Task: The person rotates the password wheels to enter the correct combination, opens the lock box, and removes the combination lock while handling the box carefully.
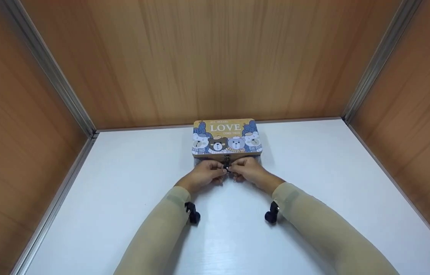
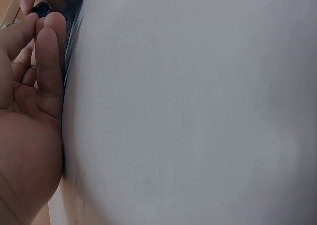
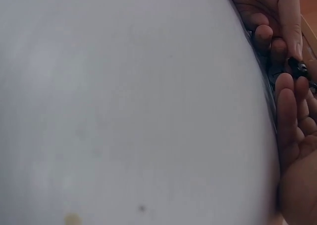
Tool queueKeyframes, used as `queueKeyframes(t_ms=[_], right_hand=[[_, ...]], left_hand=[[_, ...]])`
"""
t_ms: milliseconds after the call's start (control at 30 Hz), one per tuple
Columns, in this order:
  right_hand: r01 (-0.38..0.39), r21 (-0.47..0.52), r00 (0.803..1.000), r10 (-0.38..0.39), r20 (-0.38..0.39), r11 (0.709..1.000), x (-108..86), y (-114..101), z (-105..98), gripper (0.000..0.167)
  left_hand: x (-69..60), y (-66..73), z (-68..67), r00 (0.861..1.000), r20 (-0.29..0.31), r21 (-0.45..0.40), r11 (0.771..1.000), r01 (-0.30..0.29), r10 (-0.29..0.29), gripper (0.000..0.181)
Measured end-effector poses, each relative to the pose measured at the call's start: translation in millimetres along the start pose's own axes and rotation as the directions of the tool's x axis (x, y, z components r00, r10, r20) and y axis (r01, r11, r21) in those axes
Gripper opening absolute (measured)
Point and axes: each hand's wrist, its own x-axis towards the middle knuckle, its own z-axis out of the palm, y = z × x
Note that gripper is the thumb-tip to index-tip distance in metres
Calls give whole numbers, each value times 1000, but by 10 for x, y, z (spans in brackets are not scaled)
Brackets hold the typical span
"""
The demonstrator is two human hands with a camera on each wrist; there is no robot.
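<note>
A rectangular box (image 1: 226, 135) with "LOVE" and cartoon bears on its lid stands at the back of the table, its lid down. At the middle of its front hangs a small black padlock (image 1: 226, 166) below a dark clasp (image 1: 227, 157). My left hand (image 1: 204, 173) pinches the padlock from the left, thumb and forefinger meeting at it. From the right, my right hand (image 1: 252, 170) pinches it too. In the right wrist view the black padlock (image 3: 298, 67) shows between the fingertips of both hands. Fingers hide much of it in the left wrist view.
A white table (image 1: 123, 198) spreads around the box. Wood-grain panels (image 1: 215, 57) rise behind it and on both sides, with metal strips (image 1: 56, 68) at the corners. Small black devices (image 1: 193, 214) are strapped to both wrists.
</note>
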Motion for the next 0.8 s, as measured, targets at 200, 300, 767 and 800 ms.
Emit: queueKeyframes(t_ms=[200,300,767,800], right_hand=[[18,-2,1000,-18,-2,1000,21,30,8,10],[21,-7,1000,-21,-3,1000,21,21,18,12],[10,6,1000,-10,13,1000,9,5,27,22],[8,7,1000,-8,10,1000,9,4,26,24]], left_hand=[[28,-29,-11,1000,4,12,1000,-5,5,14],[35,-36,-9,1000,8,8,1000,-12,12,14],[46,-34,6,1000,-5,-29,1000,-5,5,11],[44,-32,7,1000,-6,-28,1000,-5,5,11]])
